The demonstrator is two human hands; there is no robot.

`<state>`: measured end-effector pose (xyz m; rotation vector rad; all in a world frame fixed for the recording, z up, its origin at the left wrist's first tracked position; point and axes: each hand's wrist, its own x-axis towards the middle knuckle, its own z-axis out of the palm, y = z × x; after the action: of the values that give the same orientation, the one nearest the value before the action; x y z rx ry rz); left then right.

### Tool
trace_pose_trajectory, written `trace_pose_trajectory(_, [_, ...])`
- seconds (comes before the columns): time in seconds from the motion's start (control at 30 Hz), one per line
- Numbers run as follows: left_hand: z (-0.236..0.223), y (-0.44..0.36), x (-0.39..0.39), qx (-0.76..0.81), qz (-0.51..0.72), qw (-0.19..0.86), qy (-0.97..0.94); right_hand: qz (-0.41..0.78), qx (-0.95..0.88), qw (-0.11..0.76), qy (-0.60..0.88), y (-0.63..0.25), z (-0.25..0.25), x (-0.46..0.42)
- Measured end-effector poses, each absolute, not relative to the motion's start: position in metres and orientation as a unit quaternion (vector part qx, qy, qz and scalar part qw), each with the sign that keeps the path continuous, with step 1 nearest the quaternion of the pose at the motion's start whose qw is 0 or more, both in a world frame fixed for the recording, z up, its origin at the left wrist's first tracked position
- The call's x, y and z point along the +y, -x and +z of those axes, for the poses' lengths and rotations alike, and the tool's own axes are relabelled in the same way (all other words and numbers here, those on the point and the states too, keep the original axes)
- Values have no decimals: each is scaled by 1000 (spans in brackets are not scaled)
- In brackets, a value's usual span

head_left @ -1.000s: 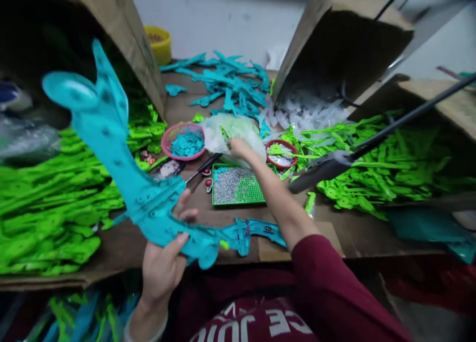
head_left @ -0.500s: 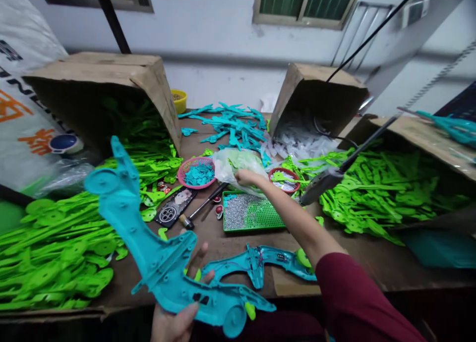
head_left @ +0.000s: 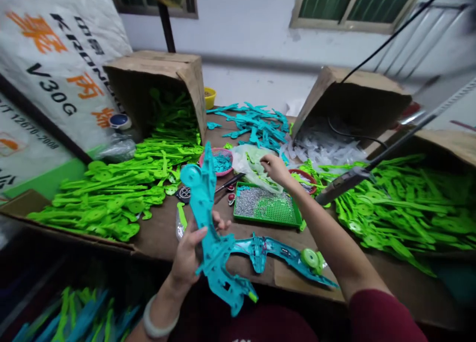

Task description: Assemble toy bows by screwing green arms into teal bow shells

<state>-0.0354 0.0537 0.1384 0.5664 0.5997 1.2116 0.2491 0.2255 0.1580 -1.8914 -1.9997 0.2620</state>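
Observation:
My left hand point(head_left: 193, 245) grips a blue plastic bow-shaped shell half point(head_left: 203, 210), tilted upright at the table's front edge. A small yellow-green piece point(head_left: 253, 296) sticks out of its lower end. My right hand point(head_left: 274, 167) is raised with pinched fingers over a clear plastic bag point(head_left: 250, 161) of light green parts; what the fingers hold is too small to make out. A second blue bow-shaped shell half point(head_left: 273, 248) lies open on the table, with wires inside and a green round part point(head_left: 311, 259) at its right end.
Below the bag stands a green tray point(head_left: 299, 220) of small metal pieces. A pink basket point(head_left: 230, 169) and a red basket point(head_left: 311, 179) flank it. Green parts point(head_left: 111, 198) heap at left and right. A grey tool point(head_left: 342, 183) hangs beside my right forearm. A hammer point(head_left: 228, 182) lies behind.
My left hand has raised the blue shell half and turned it more upright. My right hand has lifted a little off the bag. The view has swung left.

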Motion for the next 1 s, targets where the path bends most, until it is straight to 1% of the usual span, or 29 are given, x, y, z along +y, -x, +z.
trace_pose_trajectory(0.1, [150,23,55,287,557,733,-266,112,-722,291,618,-223,182,168])
trace_pose_trajectory(0.17, [150,15,51,303,550,732,-265,125,-740,438,495,-205,196,125])
trace_pose_trajectory(0.2, [149,10,48,313,545,731,-265,116,-747,486,439,-197,202,105])
trace_pose_trajectory(0.27, [148,3,40,335,532,730,-268,82,-753,535,374,-184,208,77])
trace_pose_trajectory(0.37, [150,-5,29,350,513,736,-269,27,-751,556,356,-175,203,59])
trace_pose_trajectory(0.5, [155,-11,20,343,493,752,-272,-20,-746,574,337,-175,187,61])
trace_pose_trajectory(0.77, [151,-13,16,336,477,761,-282,-77,-759,573,299,-178,183,59])
trace_pose_trajectory(0.87, [151,-14,15,322,469,768,-295,-113,-782,552,267,-189,179,59])
trace_pose_trajectory(1.0, [149,-15,14,310,457,771,-318,-177,-831,484,209,-203,178,62])
